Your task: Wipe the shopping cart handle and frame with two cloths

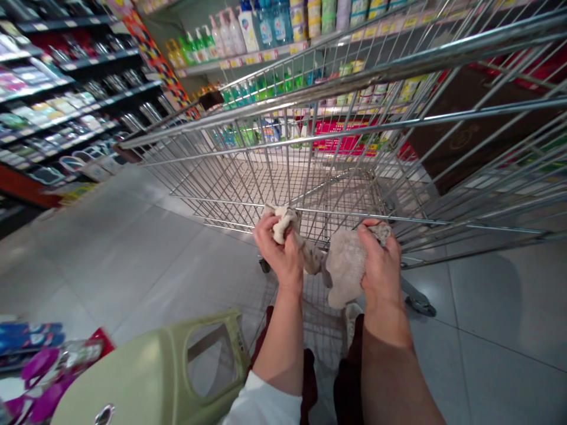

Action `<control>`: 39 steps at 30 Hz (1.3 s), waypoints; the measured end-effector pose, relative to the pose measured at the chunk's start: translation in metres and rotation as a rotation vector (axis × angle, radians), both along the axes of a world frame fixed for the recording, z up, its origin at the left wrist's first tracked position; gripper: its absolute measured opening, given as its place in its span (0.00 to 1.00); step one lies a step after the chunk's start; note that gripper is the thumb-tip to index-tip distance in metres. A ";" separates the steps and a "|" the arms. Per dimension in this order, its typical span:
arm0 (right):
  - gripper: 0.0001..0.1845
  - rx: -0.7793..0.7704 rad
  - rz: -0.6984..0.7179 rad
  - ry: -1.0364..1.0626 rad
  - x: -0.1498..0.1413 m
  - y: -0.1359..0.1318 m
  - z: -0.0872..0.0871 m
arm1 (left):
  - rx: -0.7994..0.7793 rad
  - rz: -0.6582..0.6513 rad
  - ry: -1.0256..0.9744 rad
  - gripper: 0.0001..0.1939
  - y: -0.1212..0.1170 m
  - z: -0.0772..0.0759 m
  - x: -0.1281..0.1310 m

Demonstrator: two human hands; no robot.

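Cloth (343, 268), beige and fuzzy, is hanging between the left hand (277, 251) and the right hand (381, 265), and both hands are closed on it with their fingers curled into the pile. The left hand is bunching one end into a small wad that pokes out above its fingers, while the right hand is clenching the other end, with a tuft showing past its knuckles. The cloth's long axis is running roughly crosswise between the hands, sagging in a narrow twist near the left hand and widening into a thick fold that droops below the right hand. Both hands are holding it over the near end of a wire shopping cart (283, 141), right at the cart's near top rail, though whether they are touching that rail I cannot tell. A white sleeve (261, 407) is showing at the left forearm, and dark trousers (349, 383) are showing below. A pale green plastic item (150, 372) is sitting at the lower left, tile floor (500, 307) is stretching beneath the cart, and store shelves (266, 23) lined with bottles are standing beyond it.
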State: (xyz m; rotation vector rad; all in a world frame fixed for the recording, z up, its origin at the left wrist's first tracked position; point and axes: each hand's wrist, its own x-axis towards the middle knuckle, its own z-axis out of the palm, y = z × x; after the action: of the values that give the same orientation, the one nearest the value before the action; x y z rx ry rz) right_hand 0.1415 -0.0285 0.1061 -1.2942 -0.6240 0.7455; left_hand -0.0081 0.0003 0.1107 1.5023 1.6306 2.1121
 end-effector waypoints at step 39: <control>0.10 0.194 -0.580 -0.257 -0.010 -0.003 0.015 | -0.461 -0.447 0.031 0.11 -0.015 -0.005 0.026</control>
State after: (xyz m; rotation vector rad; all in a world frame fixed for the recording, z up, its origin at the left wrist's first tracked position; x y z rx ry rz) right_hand 0.1312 -0.0318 0.1212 -1.3095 -0.4725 0.0416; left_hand 0.0176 -0.0150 0.1055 1.5551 1.4764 1.3788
